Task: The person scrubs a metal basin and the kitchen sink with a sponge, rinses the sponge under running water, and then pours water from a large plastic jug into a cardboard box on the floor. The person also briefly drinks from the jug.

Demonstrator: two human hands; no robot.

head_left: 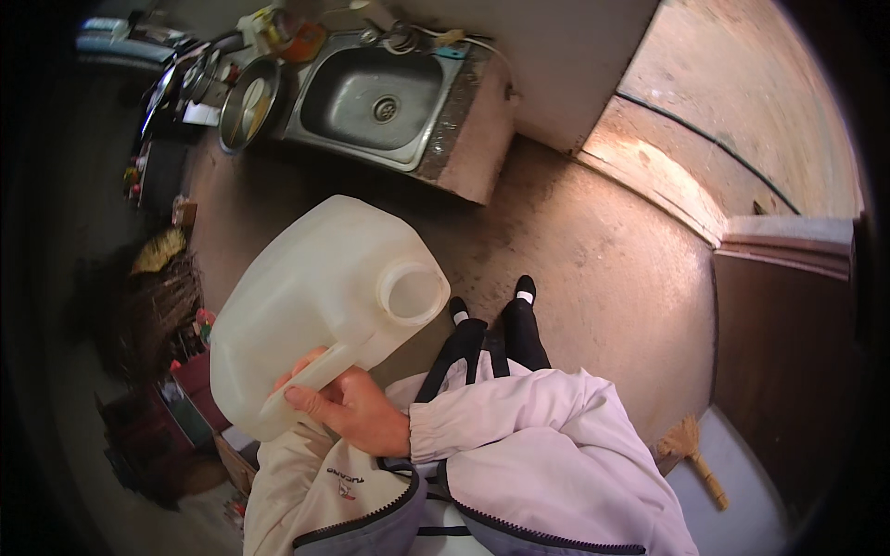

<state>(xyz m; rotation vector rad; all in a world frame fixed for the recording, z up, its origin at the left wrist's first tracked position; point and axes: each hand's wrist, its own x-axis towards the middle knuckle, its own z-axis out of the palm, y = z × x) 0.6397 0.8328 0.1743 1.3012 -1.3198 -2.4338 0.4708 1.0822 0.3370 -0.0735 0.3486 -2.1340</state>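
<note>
A large translucent white plastic jug is tilted in front of my chest. Its round mouth has no cap and faces up towards me. My right hand reaches across my body and grips the moulded handle, thumb on the near side and fingers wrapped through behind it. The inside of the jug shows only partly through the mouth. My left hand is out of view; the left sleeve runs up beneath the jug, which hides whatever the hand does there.
A stainless steel sink with a tap is set in a counter ahead. Left of it stands a metal pan. Dry twigs lie at the left. A doorway threshold, a brown door and a small straw brush are at the right.
</note>
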